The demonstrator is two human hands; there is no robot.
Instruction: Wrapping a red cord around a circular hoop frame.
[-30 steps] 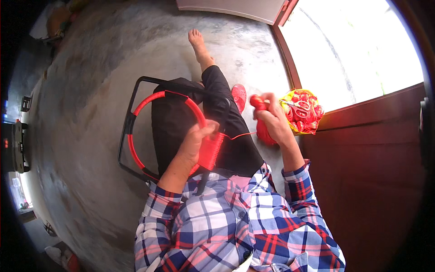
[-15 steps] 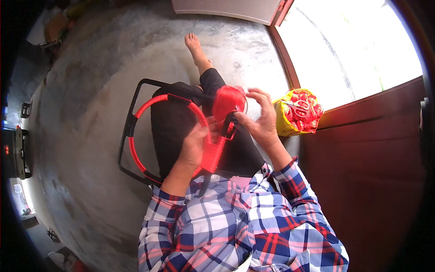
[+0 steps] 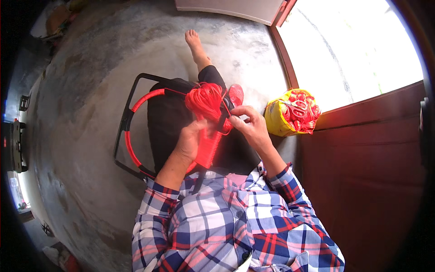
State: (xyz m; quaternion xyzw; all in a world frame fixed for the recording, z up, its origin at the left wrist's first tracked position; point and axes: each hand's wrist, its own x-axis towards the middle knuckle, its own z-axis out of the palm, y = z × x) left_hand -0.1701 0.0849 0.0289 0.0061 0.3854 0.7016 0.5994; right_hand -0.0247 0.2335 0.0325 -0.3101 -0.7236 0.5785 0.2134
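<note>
A round frame lies across my lap: a black metal outer bar (image 3: 123, 122) and a ring with red-wrapped stretches (image 3: 147, 97). Red cord is wound closely side by side into a wide band (image 3: 206, 152) on the near right part of it. My left hand (image 3: 189, 143) grips the ring beside this band, its fingertips partly blurred. Over the ring's far right side hangs a loose bundle of red cord (image 3: 204, 99), hiding part of the frame. At the black bar just right of the bundle, the fingers of my right hand (image 3: 251, 124) pinch the cord.
To the right stands a yellow bag (image 3: 275, 119) full of red cord hanks (image 3: 304, 109). Beyond it are a doorway and a dark red door panel (image 3: 362, 163). A pale cabinet edge (image 3: 226, 10) is at the top. My bare foot (image 3: 194, 40) rests on the concrete floor (image 3: 90, 136).
The red bundle has swung left and spread out over the ring. My right hand has come lower and left, its fingers drawn together. The frame has shifted slightly left.
</note>
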